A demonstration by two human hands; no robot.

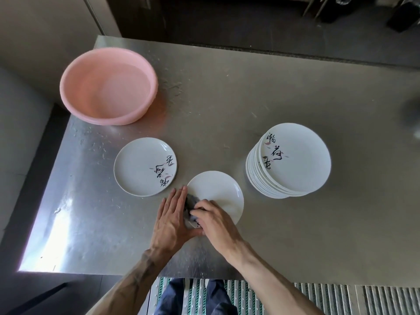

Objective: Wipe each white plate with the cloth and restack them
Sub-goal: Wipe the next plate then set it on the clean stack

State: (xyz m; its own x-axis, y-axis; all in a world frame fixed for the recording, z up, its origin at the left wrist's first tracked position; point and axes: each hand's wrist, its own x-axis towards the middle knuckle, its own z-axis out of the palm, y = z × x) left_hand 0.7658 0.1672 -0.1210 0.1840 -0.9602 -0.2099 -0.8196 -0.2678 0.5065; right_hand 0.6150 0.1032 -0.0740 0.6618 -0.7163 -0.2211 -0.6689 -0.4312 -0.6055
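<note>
One white plate (218,192) lies near-centre on the desk (227,98), under both hands. At its left rim rests the left hand (171,214), flat with fingers straight. On it, the right hand (216,221) clutches the grey cloth (190,202). Restack spot, presumably the lone plate (141,164), lies just left, nearer the left hand.

A white plate (219,192) lies flat in the middle, a grey cloth (190,201) bunched on its left rim. One calligraphy-printed plate (138,165) lies to its left; a tall stack (295,164) stands to its right.

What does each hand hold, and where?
The right hand grips the bunched cloth on the plate; the left hand steadies the plate's left edge with straight fingers.
</note>
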